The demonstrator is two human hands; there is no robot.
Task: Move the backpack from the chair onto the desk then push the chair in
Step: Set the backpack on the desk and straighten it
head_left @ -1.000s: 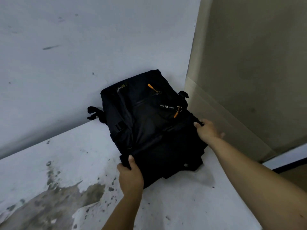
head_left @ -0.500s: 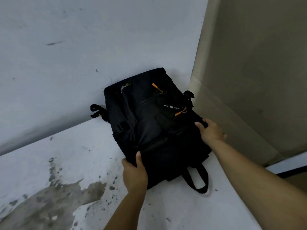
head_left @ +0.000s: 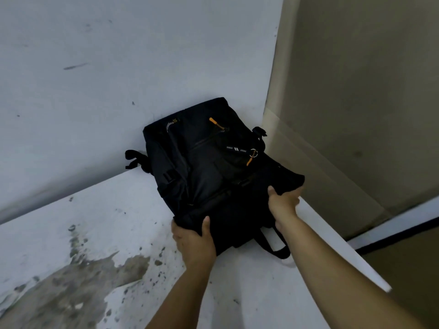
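The black backpack (head_left: 209, 172) with orange zipper pulls lies on the white desk (head_left: 107, 214), its far end leaning against the white wall in the corner. My left hand (head_left: 193, 241) grips the near left corner of the backpack, thumb on top. My right hand (head_left: 283, 201) grips the near right corner, bunching the fabric. A black strap loop (head_left: 275, 245) trails from under the backpack toward me. The chair is out of view.
The desk's surface is worn and stained brown at the near left (head_left: 78, 290). A white wall (head_left: 118, 67) rises behind the desk. A beige wall (head_left: 361, 91) stands at the right, past the desk's right edge (head_left: 344, 248).
Both hands have slid toward the near end of the backpack. The right hand now bunches the right corner, and the strap loop has come out from under the bag.
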